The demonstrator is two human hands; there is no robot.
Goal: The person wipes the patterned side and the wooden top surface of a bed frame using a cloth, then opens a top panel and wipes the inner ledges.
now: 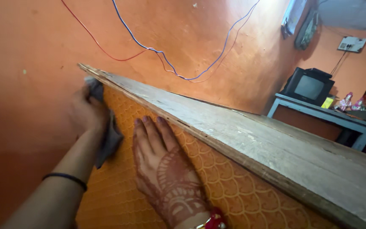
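Two hands in view, one cloth, one board. Nearest, the right hand (159, 157) lies flat and open on the orange scale-patterned panel (217, 186), fingers spread and pointing up toward the board's edge — it grips nothing. Its wrist, with a red bangle (214, 219), is cut off by the lower frame edge. The left hand (85, 112) is closed around a grey cloth (106, 135); the cloth's upper end is bunched in the grip and pressed against the near corner of the worn wooden board (250, 135), while the loose end hangs below the hand against the panel. One dark band (66, 178) circles the left forearm. The left fingers are blurred and partly hidden by the cloth. Behind the board stands the orange wall (30, 51), with two wires — one red (92, 40), one blue (149, 48) — draped across it. Farthest right, one small television (309, 87) sits on a blue-framed tabletop (318, 112); the figurines beside it are too small to count.
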